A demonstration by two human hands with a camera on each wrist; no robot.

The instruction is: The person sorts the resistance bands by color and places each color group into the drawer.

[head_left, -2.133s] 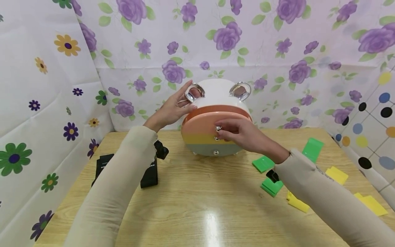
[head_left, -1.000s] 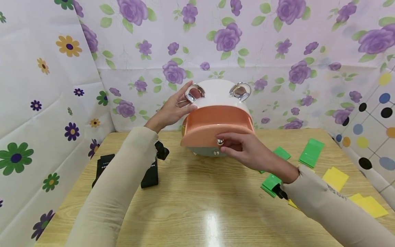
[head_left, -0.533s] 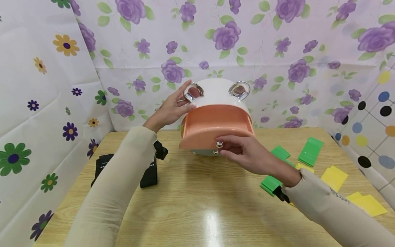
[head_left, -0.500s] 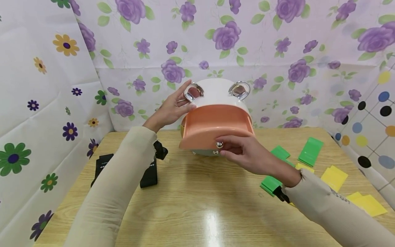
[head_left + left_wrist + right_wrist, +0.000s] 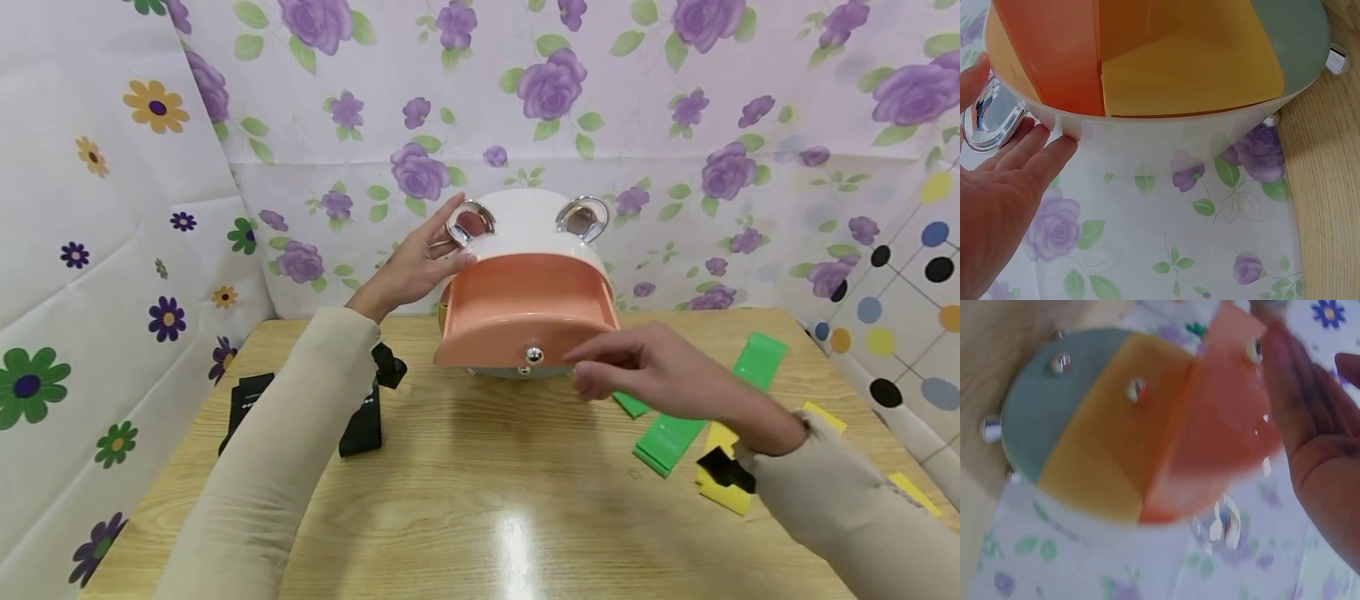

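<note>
A white rounded box (image 5: pixel 525 218) with two chrome ears stands at the back of the table. Its top drawer, salmon pink (image 5: pixel 495 340), is pulled out with its inside visible; yellow (image 5: pixel 1105 425) and grey-green (image 5: pixel 1054 394) drawers are pushed in. My left hand (image 5: pixel 416 265) holds the box's upper left side by the chrome ear (image 5: pixel 471 223), fingers against the white shell (image 5: pixel 1141 147) in the left wrist view. My right hand (image 5: pixel 667 371) hovers right of the drawer's round silver knob (image 5: pixel 534 355), off it, fingers loosely bent and holding nothing.
Green strips (image 5: pixel 670 440) and yellow strips (image 5: pixel 723 492) lie on the right of the table, partly under my right arm. Black items (image 5: pixel 362 429) lie at the left beside my left forearm. Flowered cloth (image 5: pixel 337 167) hangs behind.
The salmon drawer has come out toward me. My right hand has let go of its knob and moved right. My left hand has stayed on the box.
</note>
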